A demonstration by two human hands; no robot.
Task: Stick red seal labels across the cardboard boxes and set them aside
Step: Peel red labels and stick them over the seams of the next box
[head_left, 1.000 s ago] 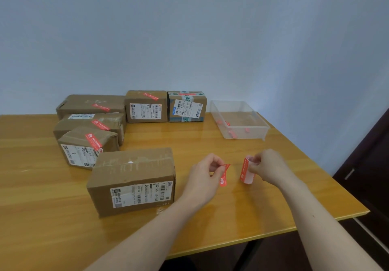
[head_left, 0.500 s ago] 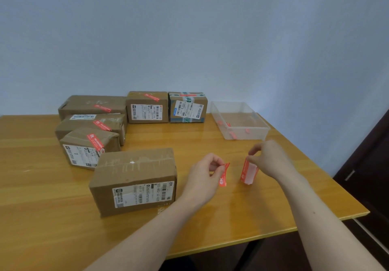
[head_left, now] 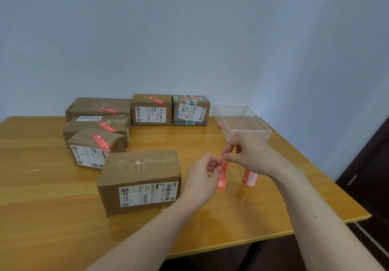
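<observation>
Left hand (head_left: 202,175) and right hand (head_left: 250,155) both pinching the top of a thin glossy red seal label (head_left: 222,176), hanging limp. Just left, near: unsealed rectangular cardboard box (head_left: 140,181), taped matte top. Right: backing strip (head_left: 250,178) upright on lacquered wooden table (head_left: 42,197). Far right: clear plastic tray (head_left: 242,121).

A glossy wooden table (head_left: 273,214) stands against a plain pale-blue wall (head_left: 189,34); a dark door (head_left: 370,165) lies beyond its right edge.
</observation>
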